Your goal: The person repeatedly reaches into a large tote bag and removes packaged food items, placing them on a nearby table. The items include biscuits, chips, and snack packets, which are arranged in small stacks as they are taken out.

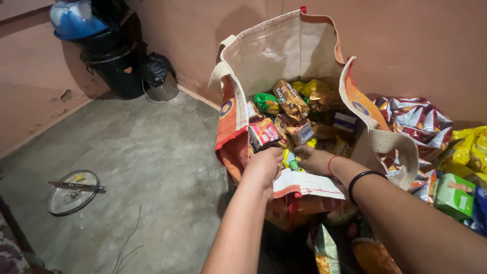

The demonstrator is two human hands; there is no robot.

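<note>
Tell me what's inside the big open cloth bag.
The bag holds snack packets: a red carton, a brown pack and a green packet. Both hands, left and right, reach in. Lower layers are covered.

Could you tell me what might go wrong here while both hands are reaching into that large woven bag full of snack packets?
1. The large white and orange woven bag is heaped high; the red rectangular snack box near the left hand could tumble out.
2. The right hand presses among the packets, so thin wrappers might get crushed.
3. The shiny red crisp packets piled beside the bag could slide.
</note>
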